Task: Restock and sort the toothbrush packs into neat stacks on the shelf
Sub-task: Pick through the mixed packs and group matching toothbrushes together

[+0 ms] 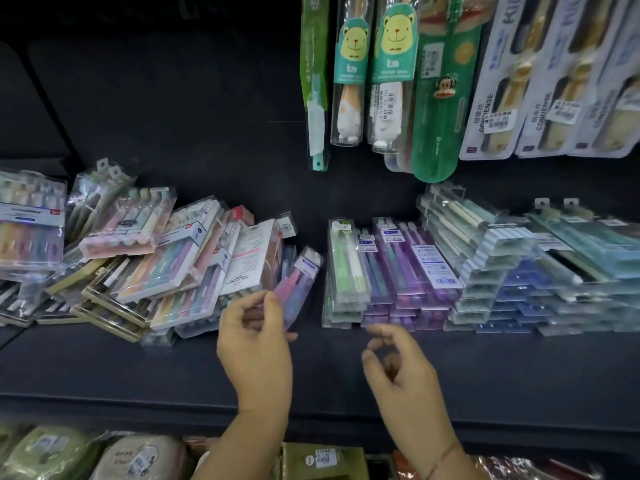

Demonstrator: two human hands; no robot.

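**Left hand pinching a pack at the pile's edge**

The pink-and-purple pack (300, 277) is leaning against the right edge of the jumbled pile (145, 268), mid-shelf (173, 362). The left hand (254, 348) is pinching its near end. The right hand (398, 372) is hovering nearby to the right, its fingers (381, 332) loosely curled and holding nothing. Neat purple stacks (408, 271) are lying further right, with clear blue stacks (502, 271) beyond them. Hanging packs (391, 74) are dangling above.

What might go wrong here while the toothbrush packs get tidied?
The pink pack that the left hand pinches leans against the messy pile; pulling it away may let tilted packs slide toward the shelf edge. Pinched only at its lower end, it could slip from the fingers.
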